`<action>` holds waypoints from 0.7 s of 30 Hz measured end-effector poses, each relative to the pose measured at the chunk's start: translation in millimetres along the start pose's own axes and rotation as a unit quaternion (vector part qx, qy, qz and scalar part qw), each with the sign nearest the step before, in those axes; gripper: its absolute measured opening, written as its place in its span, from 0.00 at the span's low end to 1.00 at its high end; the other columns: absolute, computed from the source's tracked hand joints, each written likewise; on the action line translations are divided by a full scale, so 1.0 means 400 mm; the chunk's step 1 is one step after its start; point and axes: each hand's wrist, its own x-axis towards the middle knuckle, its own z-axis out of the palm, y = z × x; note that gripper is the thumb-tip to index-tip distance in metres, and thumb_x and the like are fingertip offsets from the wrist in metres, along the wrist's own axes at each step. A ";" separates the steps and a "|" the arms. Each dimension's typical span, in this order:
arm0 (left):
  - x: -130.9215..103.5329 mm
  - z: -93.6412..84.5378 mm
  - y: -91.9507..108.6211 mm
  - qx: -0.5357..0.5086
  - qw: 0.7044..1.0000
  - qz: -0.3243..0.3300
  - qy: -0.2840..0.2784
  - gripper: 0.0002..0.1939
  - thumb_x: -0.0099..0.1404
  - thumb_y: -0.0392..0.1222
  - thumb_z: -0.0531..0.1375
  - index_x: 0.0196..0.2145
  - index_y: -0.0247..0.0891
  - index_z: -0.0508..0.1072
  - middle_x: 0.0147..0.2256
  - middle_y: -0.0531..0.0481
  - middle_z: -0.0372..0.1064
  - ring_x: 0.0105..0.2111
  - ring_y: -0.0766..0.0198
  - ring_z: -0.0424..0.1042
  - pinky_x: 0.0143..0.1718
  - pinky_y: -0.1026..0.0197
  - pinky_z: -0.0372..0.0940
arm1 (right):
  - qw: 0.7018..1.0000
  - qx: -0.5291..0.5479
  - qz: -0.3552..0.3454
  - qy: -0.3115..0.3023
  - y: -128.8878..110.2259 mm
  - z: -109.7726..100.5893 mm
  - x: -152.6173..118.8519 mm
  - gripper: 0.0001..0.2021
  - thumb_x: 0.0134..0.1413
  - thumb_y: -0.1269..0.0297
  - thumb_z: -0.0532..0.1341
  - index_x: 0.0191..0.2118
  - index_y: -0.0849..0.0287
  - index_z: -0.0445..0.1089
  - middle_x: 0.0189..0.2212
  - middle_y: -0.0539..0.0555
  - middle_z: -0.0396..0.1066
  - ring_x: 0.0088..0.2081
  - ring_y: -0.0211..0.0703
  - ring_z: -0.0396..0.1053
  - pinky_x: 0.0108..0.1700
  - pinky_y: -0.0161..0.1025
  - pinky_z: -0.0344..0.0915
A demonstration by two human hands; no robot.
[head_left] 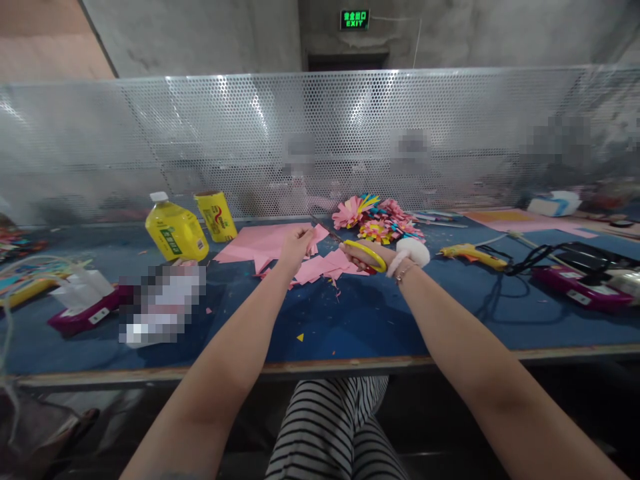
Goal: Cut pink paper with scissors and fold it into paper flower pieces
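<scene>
My left hand (299,241) is closed on a small piece of pink paper (320,235) above the middle of the blue table. Just right of it, my right hand (356,256) grips scissors by their yellow handles (369,253); the dark blades point up and left toward the pink piece. Cut pink pieces (325,267) lie in a loose pile below and between the hands. Behind my left hand a larger pink sheet (250,243) lies flat. Beyond my right hand sits a heap of fringed paper flowers (377,219) in pink, yellow and blue.
A yellow liquid bottle (175,230) and a yellow can (216,217) stand at the left. A yellow glue gun (475,256) with black cables lies at the right, near a purple power strip (580,288). A perforated metal screen (320,133) rises behind the table.
</scene>
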 end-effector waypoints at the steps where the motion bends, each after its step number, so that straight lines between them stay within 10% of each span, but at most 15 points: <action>1: 0.000 0.000 0.001 0.001 1.000 -0.004 0.001 0.08 0.52 0.42 0.56 0.21 0.36 0.62 0.12 0.60 0.51 0.10 0.76 0.50 0.12 0.69 0.47 | 1.000 0.000 0.000 -0.001 0.001 -0.002 0.001 0.16 0.54 0.62 0.53 0.47 0.63 0.61 0.44 0.57 0.62 0.42 0.42 0.64 0.42 0.45 0.63; 12: 0.000 -0.005 0.001 -0.007 1.000 -0.010 -0.007 0.11 0.51 0.45 0.57 0.20 0.36 0.61 0.11 0.61 0.49 0.09 0.75 0.50 0.11 0.69 0.45 | 0.999 0.018 -0.013 0.025 0.017 -0.001 0.040 0.15 0.49 0.55 0.56 0.21 0.62 0.61 0.11 0.48 0.57 0.14 0.30 0.56 0.17 0.29 0.59; 21: -0.003 -0.006 0.005 -0.007 0.999 -0.009 -0.034 0.13 0.50 0.44 0.59 0.18 0.36 0.59 0.10 0.61 0.48 0.09 0.76 0.49 0.12 0.69 0.44 | 1.000 0.002 -0.025 0.006 0.004 0.005 0.006 0.19 0.49 0.49 0.53 0.24 0.62 0.62 0.15 0.49 0.60 0.17 0.31 0.58 0.19 0.30 0.59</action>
